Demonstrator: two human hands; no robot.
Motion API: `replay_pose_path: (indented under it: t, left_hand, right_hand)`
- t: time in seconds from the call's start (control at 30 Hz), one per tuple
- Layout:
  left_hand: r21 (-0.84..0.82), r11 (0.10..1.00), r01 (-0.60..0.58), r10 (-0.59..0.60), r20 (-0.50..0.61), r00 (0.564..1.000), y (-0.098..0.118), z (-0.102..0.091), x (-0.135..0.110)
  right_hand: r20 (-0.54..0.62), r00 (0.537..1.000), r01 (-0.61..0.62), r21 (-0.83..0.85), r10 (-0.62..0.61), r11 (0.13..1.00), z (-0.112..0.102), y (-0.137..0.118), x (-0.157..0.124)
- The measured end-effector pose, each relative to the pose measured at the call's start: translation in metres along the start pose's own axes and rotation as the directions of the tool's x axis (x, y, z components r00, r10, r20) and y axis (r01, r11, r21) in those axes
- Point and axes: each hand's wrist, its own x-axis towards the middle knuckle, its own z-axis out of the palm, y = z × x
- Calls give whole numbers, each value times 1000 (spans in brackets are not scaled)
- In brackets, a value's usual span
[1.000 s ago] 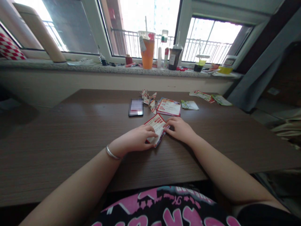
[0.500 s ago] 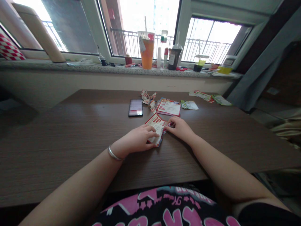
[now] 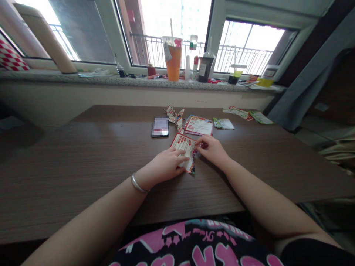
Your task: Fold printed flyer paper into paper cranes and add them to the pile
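A folded red-and-white paper leaflet [image 3: 181, 147] lies on the dark wood-grain table [image 3: 83, 166] between my hands, with a colourful printed edge showing beneath it. My left hand [image 3: 166, 166] rests on its lower left part, fingers pressed on the paper. My right hand [image 3: 210, 150] pinches its right edge between fingertips. Above them lies a flat red-and-white leaflet [image 3: 198, 125], untouched, next to a crumpled pile of folded paper scraps [image 3: 174, 115]. A silver bangle [image 3: 138, 183] circles my left wrist.
A phone with a blurred screen [image 3: 160, 127] lies left of the scraps. Green cards [image 3: 223, 123] and paper strips [image 3: 249, 116] sit at the far table edge. Beyond, an orange drink cup [image 3: 173, 62] and a dark drink cup [image 3: 205, 66] stand on the stone windowsill [image 3: 111, 81].
The folded leaflet has turned slightly on the table. My left hand has slid right over it, and my right hand has shifted its grip toward the leaflet's right edge.
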Motion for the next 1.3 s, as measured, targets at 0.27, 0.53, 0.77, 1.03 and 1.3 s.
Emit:
replay_pose_path:
  t: [0.27,0.53,0.77,1.03,1.3]
  left_hand:
    - [25,1000,-15,15,-14,1000,0,6,1]
    - [89,996,-24,25,-11,1000,3,5,0]
    - [102,995,-19,20,-6,1000,3,7,-1]
    - [152,988,0,3,-16,1000,3,11,-2]
    - [150,988,17,-17,-2,1000,6,5,-1]
  right_hand:
    - [21,987,-158,83,156,984,5,0,-1]
    - [40,981,-193,9,192,981,3,-4,-1]
    - [102,971,-204,-101,215,974,5,3,0]
    - [123,966,-202,-195,229,960,3,-4,-1]
    - [168,963,-151,-313,211,938,-1,-14,-6]
